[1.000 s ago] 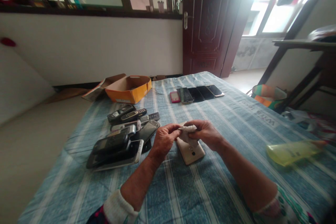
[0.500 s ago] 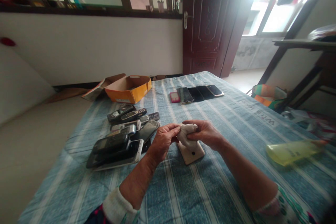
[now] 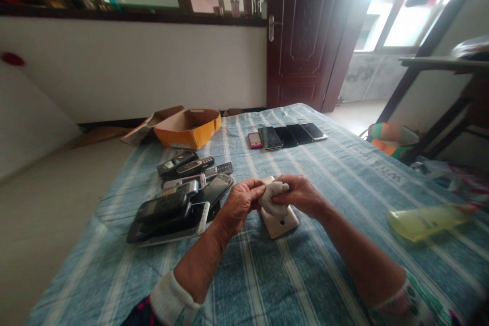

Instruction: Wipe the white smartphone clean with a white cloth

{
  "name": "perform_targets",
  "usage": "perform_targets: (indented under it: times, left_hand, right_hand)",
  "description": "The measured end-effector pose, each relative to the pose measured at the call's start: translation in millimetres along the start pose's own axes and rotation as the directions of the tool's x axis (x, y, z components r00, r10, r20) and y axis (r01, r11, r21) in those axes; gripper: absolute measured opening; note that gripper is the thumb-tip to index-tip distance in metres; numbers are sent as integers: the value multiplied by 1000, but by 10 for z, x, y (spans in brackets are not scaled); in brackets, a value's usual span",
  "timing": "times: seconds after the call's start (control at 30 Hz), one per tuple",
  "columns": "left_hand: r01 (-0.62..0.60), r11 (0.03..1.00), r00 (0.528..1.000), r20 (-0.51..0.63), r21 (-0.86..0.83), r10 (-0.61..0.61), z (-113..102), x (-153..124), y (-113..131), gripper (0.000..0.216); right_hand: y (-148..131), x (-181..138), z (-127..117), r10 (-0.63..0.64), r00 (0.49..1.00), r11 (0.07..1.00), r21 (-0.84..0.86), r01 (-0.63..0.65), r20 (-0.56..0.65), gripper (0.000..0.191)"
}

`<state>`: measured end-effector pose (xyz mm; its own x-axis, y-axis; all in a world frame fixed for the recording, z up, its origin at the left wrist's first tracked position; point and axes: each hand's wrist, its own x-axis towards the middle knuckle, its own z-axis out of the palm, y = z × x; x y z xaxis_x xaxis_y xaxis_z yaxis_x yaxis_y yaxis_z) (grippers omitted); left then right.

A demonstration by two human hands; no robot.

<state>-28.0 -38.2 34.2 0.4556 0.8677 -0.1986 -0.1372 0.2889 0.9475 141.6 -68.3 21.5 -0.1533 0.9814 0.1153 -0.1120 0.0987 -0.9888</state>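
Note:
A pale gold smartphone (image 3: 281, 229) lies back side up on the striped cloth, its camera spot showing near the close end. My left hand (image 3: 240, 204) is closed at the phone's left edge, thumb over it; the fingertips are partly hidden. Bunched in my right hand (image 3: 303, 196) is a white wiping cloth (image 3: 275, 205), pressed on the phone's back and covering its middle. To the left of my left hand is a heap of old mobile phones (image 3: 164, 209), keypad and touchscreen kinds.
Beyond my hands, several dark smartphones (image 3: 292, 136) lie in a row beside a small pink phone (image 3: 255, 140). An open orange box (image 3: 187, 137) stands at the far left edge of the striped tablecloth (image 3: 336, 280). A yellow translucent bottle (image 3: 424, 221) lies at right.
The white cloth has shifted slightly right along the phone's back with my right hand, and the phone's far end now shows. My left hand stays at the phone's left side.

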Motion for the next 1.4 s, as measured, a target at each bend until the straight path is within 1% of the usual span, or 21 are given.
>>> perform_targets:
  times: [0.17,0.27,0.4,0.5,0.6,0.67,0.77,0.93,1.0,1.07,1.17,1.4]
  left_hand:
    - [-84,987,995,-34,137,89,-13,25,-49,32]
    - [-149,963,984,-64,225,168,-26,45,-79,31]
    - [-221,921,965,-63,321,254,-28,48,-83,31]
    - [-258,882,950,-63,394,306,-24,35,-75,30]
    - [-290,839,935,-51,460,351,-17,22,-67,29]
    - [-309,823,929,-32,477,368,-12,16,-64,27]
    - [-325,807,923,-21,494,385,-3,11,-65,26]
    - [-345,800,921,14,491,389,2,15,-81,26]
    - [-346,801,923,21,489,385,-2,21,-93,26]
    - [-339,806,926,21,485,377,-10,28,-107,28]
    - [-338,804,926,21,490,376,-18,35,-124,28]
    - [-353,745,903,-4,566,430,-9,35,-129,27]
  right_hand:
    - [1,2,0,17,999,1000,-20,-18,-31,14]
    - [-15,-3,13,-8,999,1000,-15,7,-32,15]
    - [-21,-9,19,-43,999,999,29,43,-15,20]
    - [-7,-5,14,-29,999,999,39,29,-15,24]
    - [-2,0,17,7,999,998,61,-4,-51,19]
    - [-11,0,27,23,997,997,81,-16,-80,14]
    - [-29,-2,48,23,995,995,100,-13,-98,13]
    - [-47,-4,71,13,996,990,142,0,-93,26]
    - [-46,-4,69,16,996,990,141,-3,-89,23]
    - [-41,-3,62,25,995,990,139,-12,-93,18]
    - [-33,-2,54,39,993,991,132,-24,-108,18]
    - [-33,3,56,40,989,992,121,-23,-140,18]
